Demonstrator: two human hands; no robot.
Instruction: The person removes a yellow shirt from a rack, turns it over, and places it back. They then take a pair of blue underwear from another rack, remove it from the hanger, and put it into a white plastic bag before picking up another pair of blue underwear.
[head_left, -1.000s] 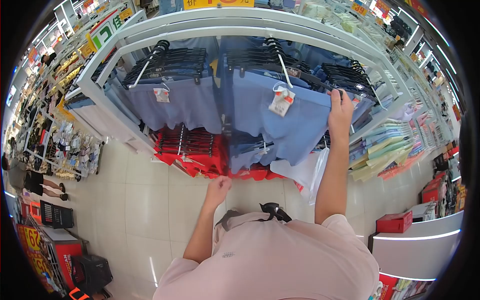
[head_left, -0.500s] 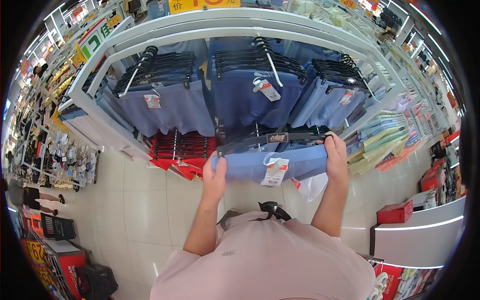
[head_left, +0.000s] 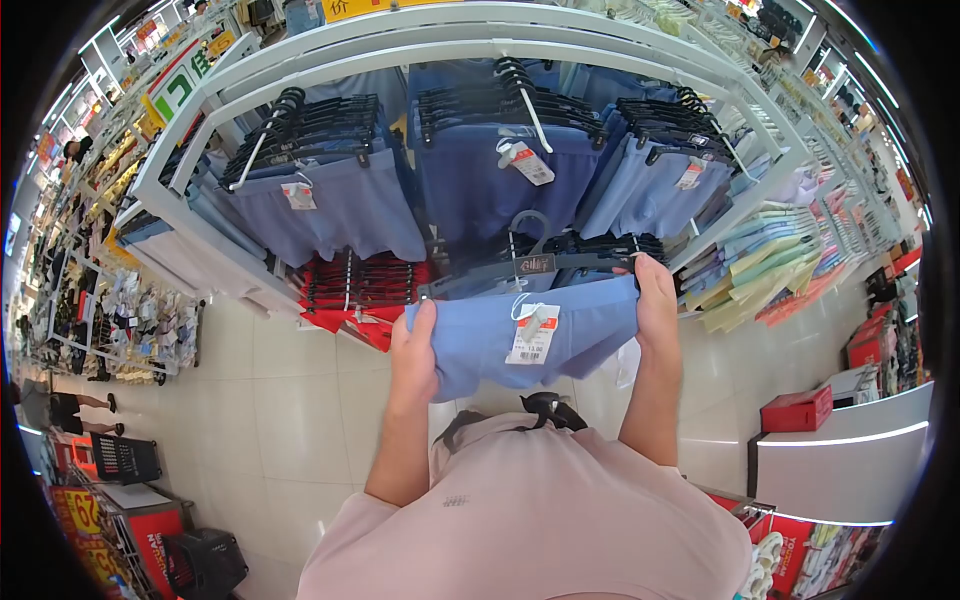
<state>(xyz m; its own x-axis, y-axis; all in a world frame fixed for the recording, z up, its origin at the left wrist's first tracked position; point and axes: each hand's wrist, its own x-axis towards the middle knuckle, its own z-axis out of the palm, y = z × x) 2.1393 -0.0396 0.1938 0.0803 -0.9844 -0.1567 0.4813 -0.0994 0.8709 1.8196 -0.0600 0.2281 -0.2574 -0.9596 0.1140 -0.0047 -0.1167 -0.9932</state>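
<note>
the light-blue garment (head_left: 475,345), on its black hanger (head_left: 585,261), was in front of the white rack (head_left: 480,14), fingers of the left hand (head_left: 656,305) and right hand (head_left: 413,362) pinching its top corners. an uneven tug could have pulled one corner off the hanger.

Open floor (head_left: 230,420) L; rack (head_left: 480,48) fwd

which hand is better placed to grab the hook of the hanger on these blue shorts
Right, probably: the right hand sits higher than the left hand and nearer the hanger hook.
</note>
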